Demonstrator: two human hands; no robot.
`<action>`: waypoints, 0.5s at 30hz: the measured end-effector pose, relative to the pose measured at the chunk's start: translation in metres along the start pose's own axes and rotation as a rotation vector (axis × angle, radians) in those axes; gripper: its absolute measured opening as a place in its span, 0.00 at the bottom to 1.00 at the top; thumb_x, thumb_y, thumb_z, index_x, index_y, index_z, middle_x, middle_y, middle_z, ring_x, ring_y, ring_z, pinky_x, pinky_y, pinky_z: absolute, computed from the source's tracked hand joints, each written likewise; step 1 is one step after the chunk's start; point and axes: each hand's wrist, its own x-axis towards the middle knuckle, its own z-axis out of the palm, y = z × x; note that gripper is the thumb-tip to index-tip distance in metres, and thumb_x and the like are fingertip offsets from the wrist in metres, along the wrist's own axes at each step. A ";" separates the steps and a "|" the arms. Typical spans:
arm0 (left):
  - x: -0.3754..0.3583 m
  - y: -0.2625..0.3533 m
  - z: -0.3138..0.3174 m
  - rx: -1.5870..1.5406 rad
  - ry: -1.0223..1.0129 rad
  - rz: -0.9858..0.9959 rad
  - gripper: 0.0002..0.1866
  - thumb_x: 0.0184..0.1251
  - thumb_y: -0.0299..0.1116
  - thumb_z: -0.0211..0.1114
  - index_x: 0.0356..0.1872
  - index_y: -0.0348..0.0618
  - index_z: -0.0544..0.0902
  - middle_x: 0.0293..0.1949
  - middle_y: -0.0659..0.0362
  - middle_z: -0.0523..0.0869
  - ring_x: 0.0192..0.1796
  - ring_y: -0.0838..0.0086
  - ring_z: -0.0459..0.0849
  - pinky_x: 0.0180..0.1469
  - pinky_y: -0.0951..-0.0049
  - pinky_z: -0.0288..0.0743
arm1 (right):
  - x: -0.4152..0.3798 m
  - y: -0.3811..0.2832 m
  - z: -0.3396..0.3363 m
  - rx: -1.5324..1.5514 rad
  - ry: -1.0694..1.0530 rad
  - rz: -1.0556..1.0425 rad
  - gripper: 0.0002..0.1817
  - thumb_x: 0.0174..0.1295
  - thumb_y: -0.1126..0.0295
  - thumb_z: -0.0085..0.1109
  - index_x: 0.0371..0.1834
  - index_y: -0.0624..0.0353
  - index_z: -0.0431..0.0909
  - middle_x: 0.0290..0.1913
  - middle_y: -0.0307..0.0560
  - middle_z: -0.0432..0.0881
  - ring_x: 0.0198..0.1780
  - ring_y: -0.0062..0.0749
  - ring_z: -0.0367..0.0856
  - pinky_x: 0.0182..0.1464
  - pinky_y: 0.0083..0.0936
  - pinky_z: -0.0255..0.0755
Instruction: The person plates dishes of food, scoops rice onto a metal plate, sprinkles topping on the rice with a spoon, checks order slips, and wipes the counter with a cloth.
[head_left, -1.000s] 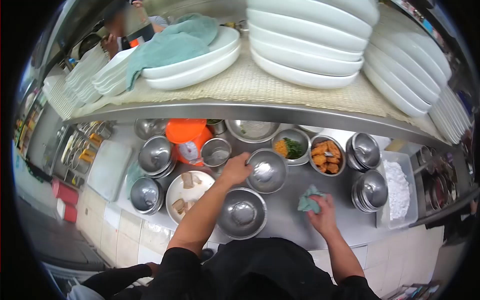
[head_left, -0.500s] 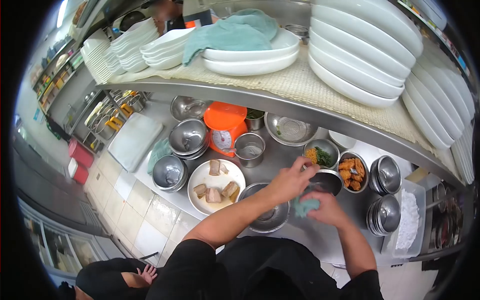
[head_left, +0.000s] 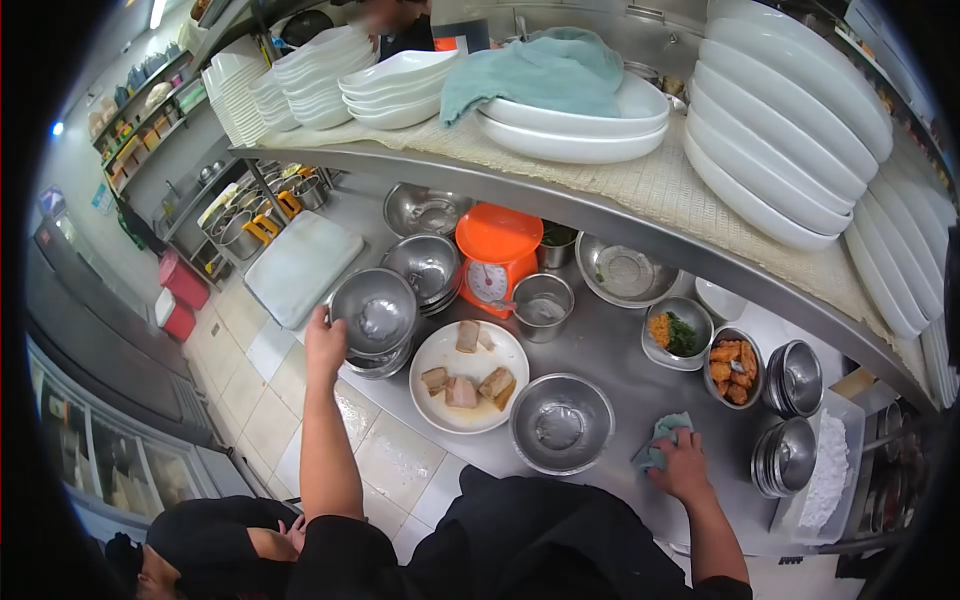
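Note:
At the left of the counter, my left hand point(head_left: 326, 347) grips the rim of a steel mixing bowl point(head_left: 374, 310), holding it over a stack of bowls point(head_left: 380, 364). My right hand point(head_left: 682, 466) is closed on a bunched green cloth point(head_left: 660, 438) resting on the steel counter. Between my hands, a white plate point(head_left: 428, 352) bears several pieces of meat point(head_left: 461, 391). Just right of that plate sits another steel bowl point(head_left: 562, 424).
An orange kitchen scale point(head_left: 497, 245) stands behind the plate beside a steel pot point(head_left: 543, 306). Bowls of chopped greens point(head_left: 682, 336) and orange-brown pieces point(head_left: 733, 372) stand at right, near a tub of white powder point(head_left: 826, 470). A shelf point(head_left: 560, 180) of white dishes overhangs the counter. Another person point(head_left: 215, 535) is at lower left.
My left hand has carried the bowl from the right side across to the left stack. My right hand has lowered the cloth onto the counter. The camera view has shifted.

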 end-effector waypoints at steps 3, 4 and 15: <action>0.027 -0.069 -0.002 0.818 0.509 0.491 0.28 0.66 0.37 0.63 0.64 0.35 0.69 0.33 0.45 0.84 0.34 0.64 0.86 0.38 0.69 0.80 | 0.000 -0.006 0.013 0.006 0.065 0.052 0.29 0.41 0.64 0.74 0.52 0.45 0.78 0.59 0.53 0.66 0.59 0.61 0.65 0.59 0.50 0.70; 0.004 -0.032 -0.003 0.656 0.516 0.528 0.29 0.64 0.44 0.67 0.60 0.35 0.74 0.33 0.44 0.86 0.35 0.57 0.87 0.42 0.64 0.80 | 0.004 -0.008 0.014 0.007 0.085 0.077 0.30 0.41 0.64 0.74 0.53 0.45 0.77 0.59 0.53 0.66 0.59 0.61 0.65 0.59 0.50 0.70; -0.126 0.026 0.187 0.646 -0.914 0.843 0.23 0.62 0.45 0.63 0.48 0.34 0.77 0.41 0.43 0.86 0.46 0.49 0.85 0.52 0.56 0.77 | 0.047 -0.021 0.008 0.306 0.341 0.341 0.28 0.44 0.68 0.71 0.53 0.46 0.78 0.53 0.53 0.73 0.54 0.52 0.74 0.57 0.44 0.72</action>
